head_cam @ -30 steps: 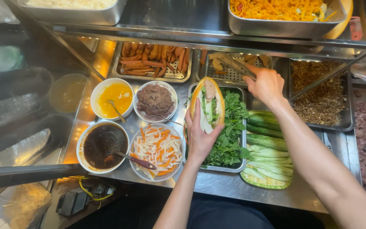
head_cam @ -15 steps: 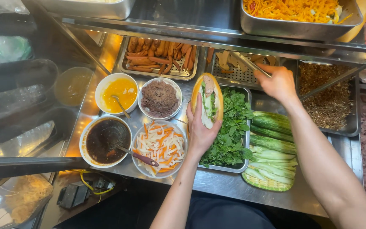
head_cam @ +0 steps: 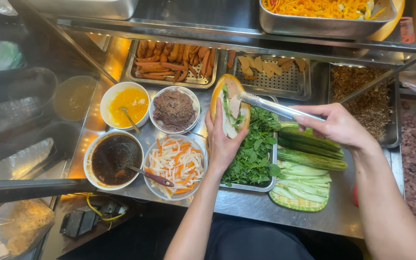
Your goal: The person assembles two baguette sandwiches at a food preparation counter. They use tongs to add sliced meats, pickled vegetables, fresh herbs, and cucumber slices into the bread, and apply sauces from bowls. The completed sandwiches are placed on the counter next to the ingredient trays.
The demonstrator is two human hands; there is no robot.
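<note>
My left hand (head_cam: 223,143) holds an open bread roll (head_cam: 229,107) upright over the tray of green herbs (head_cam: 253,154). The roll shows pale slices and some greens inside. My right hand (head_cam: 337,125) grips metal tongs (head_cam: 275,108) whose tips reach into the roll with a pale slice of meat. A perforated tray with several meat slices (head_cam: 270,71) sits just behind the roll.
Bowls stand to the left: yellow sauce (head_cam: 125,102), brown minced spread (head_cam: 174,110), dark sauce (head_cam: 113,160), pickled carrot and radish (head_cam: 175,165). A sausage tray (head_cam: 173,63) is behind them. Cucumber strips (head_cam: 304,168) lie right of the herbs. Trays of shredded dark food (head_cam: 368,98) stand at the right.
My right hand came back from the perforated tray toward me, bringing the tongs and a slice down into the roll. My left hand and the roll stayed roughly where they were.
</note>
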